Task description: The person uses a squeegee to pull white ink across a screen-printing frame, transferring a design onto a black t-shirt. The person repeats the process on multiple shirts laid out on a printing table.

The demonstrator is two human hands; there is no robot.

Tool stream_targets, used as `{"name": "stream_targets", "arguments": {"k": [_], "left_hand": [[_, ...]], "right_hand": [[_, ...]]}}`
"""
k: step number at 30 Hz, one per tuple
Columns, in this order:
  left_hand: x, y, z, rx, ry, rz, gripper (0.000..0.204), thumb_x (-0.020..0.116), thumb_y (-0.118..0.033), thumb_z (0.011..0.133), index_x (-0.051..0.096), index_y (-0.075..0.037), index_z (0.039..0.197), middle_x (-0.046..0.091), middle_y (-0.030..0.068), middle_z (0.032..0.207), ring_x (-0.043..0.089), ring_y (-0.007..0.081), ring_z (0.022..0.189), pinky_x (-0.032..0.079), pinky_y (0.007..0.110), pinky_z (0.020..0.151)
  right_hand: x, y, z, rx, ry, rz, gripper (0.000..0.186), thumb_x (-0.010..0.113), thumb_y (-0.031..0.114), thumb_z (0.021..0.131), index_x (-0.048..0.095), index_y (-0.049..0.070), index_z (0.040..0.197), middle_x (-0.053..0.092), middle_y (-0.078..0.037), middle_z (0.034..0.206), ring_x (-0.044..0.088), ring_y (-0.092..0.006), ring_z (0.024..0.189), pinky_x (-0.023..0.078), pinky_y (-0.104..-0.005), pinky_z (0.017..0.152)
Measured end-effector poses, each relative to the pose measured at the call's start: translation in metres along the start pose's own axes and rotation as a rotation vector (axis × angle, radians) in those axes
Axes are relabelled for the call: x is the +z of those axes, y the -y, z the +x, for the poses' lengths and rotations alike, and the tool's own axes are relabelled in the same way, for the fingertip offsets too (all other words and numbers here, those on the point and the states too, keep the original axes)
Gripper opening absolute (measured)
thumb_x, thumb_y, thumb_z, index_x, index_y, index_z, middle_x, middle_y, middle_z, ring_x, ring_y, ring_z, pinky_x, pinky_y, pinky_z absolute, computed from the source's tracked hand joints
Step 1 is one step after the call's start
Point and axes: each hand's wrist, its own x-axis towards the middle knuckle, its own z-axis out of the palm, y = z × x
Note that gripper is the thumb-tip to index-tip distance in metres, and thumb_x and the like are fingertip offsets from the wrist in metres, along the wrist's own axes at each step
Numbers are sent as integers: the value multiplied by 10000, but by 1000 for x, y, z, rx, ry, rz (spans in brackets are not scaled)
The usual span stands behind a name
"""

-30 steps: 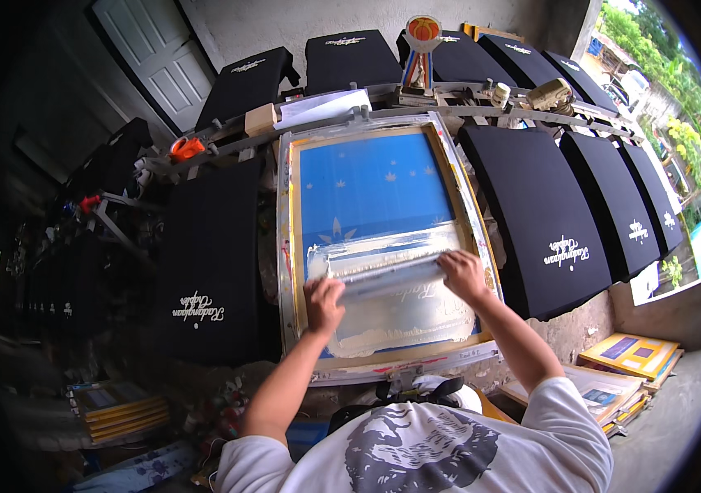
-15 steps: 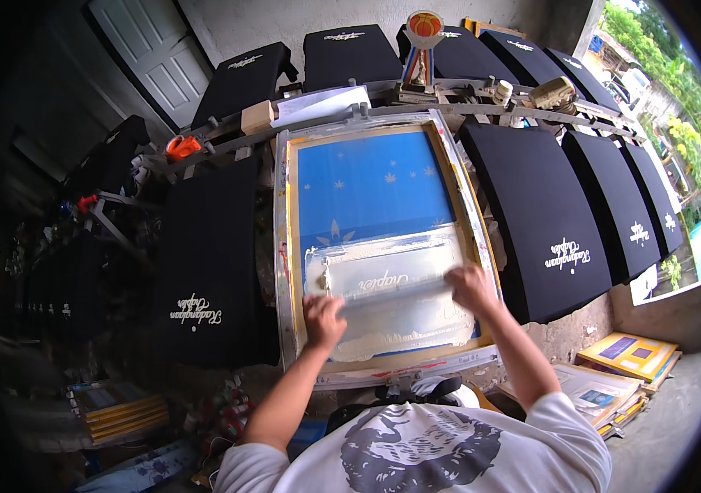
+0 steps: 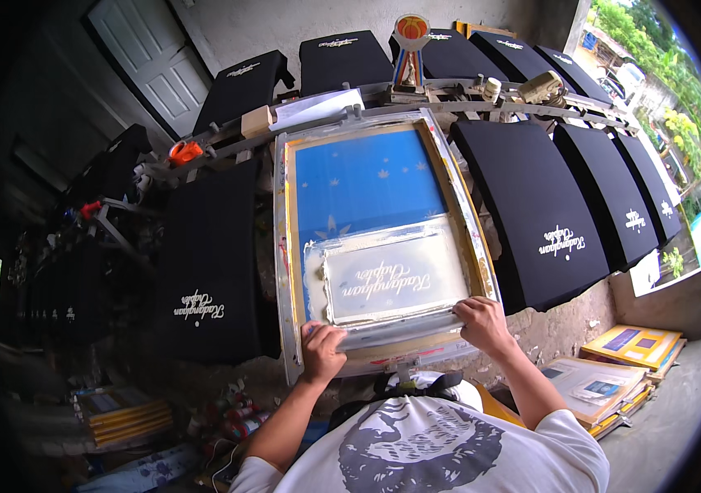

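Observation:
A screen-printing frame (image 3: 282,238) stands in front of me, with a blue upper mesh and a pale rectangular area (image 3: 395,275) holding script lettering. White ink (image 3: 316,287) is smeared round that rectangle. Across the frame's near end lies a long squeegee (image 3: 399,335), gripped at both ends. My left hand (image 3: 323,349) is closed round its left end, while my right hand (image 3: 482,322) closes on the right end, close to the frame's right rail. The squeegee's blade and its contact with the mesh are hard to make out.
Black shirts lie on boards to the left (image 3: 211,255), to the right (image 3: 531,205) and along the back (image 3: 346,62). A trophy (image 3: 410,53), an orange tape roll (image 3: 184,153) and a heat gun-like beige tool (image 3: 541,87) rest on the rails. Spare framed screens (image 3: 597,386) are stacked at lower right.
Both hands have drawn the squeegee toward me, from the middle of the pale area to the frame's near end. More lettering shows, and the ink below it has been swept nearer.

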Motion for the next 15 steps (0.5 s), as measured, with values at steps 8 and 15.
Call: {"name": "stream_targets", "arguments": {"k": [8,15], "left_hand": [[4,-12,-74,96,136,55,346,668,64,717,686,-49,1044,663,91,1070,646,270,999,455,438,932],[-20,33,-71,-370,-191,139,486,534,163,690,609,29,1151,599,193,1151,581,388,1128,470,470,984]], "right_hand": [[25,7,-70,-70,36,-71,542,741,37,600,685,-6,1137,691,-140,1204,634,-280,1169,456,-423,1060],[26,-10,-83,72,30,195,583,698,-8,571,701,-13,1154,676,-160,1264,604,-319,1229,430,-446,1103]]}}
